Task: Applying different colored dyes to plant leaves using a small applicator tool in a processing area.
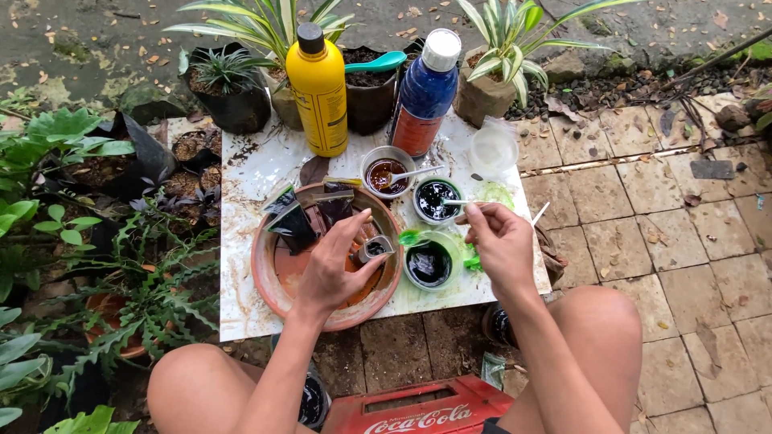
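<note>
My left hand reaches into a round terracotta dish and grips a small dark container there. Several black plastic pouches lie in the same dish. My right hand pinches the handle of a white spoon that dips into a small cup of dark liquid. Just below it sits a green-rimmed cup of dark liquid, and behind it a cup of brown liquid with its own spoon.
A stained white board carries a yellow bottle, a blue bottle and a clear lid. Potted plants ring the back and left. A red crate sits between my knees on paved ground.
</note>
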